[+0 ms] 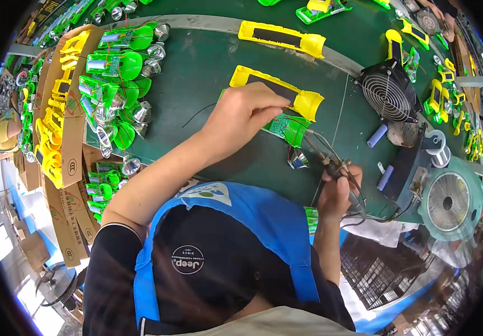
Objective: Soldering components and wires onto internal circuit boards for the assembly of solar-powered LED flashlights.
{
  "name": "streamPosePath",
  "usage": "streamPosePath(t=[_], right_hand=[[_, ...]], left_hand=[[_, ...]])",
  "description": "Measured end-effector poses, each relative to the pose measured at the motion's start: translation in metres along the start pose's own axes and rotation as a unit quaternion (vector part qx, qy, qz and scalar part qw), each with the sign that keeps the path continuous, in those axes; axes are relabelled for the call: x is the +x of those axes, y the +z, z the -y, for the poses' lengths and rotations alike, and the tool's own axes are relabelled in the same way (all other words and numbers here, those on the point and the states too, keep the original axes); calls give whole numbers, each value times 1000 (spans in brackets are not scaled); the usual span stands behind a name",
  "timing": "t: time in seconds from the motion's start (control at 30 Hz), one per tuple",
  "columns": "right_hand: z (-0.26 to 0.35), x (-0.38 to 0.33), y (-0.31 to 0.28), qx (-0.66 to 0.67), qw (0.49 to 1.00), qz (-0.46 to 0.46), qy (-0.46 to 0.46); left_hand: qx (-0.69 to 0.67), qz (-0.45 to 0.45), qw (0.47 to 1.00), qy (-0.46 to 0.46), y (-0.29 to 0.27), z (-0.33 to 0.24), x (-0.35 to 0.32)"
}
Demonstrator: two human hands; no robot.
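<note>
My left hand [240, 119] reaches across the bench with thumb and forefinger pinched together; whatever lies between the fingertips is too small to make out. Just below those fingertips is a green plastic housing [296, 132] with a circuit board, partly covered by the hand. A small silver reflector [298, 161] sits at its near end. Behind the fingers rests a yellow shell [310, 105] with a dark panel. My right hand [339, 193] is closed around a soldering iron [334, 165], its thin tip pointing up-left beside the green housing.
A second yellow shell [313, 45] lies farther back. Green housings [119, 64] with reflectors are stacked at left beside a cardboard box [73, 129] of yellow shells. At right stand a black fan [387, 95], a solder spool [438, 154], a round green fan [451, 199] and loose purple cylinders [377, 136].
</note>
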State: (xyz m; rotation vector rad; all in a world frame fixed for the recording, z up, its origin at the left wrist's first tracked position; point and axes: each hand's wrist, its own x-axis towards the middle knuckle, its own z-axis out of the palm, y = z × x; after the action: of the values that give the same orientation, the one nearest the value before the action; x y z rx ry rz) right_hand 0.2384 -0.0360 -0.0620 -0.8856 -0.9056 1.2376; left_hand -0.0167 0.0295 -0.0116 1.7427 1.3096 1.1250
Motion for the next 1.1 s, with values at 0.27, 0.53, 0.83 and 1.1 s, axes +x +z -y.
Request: streamPosePath(t=[0.27,0.53,0.83,1.1], right_hand=[[10,12,9,-83,995,-24,40],[12,18,24,-205,979,6,8],[15,15,32,-234,971,-3,43],[10,20,21,-268,958,87,-53]], left_hand=[[11,78,989,-126,-3,-10,10],[235,100,955,148,-4,-4,6],[276,137,943,129,0,-2,6],[277,168,941,102,-2,-9,11]])
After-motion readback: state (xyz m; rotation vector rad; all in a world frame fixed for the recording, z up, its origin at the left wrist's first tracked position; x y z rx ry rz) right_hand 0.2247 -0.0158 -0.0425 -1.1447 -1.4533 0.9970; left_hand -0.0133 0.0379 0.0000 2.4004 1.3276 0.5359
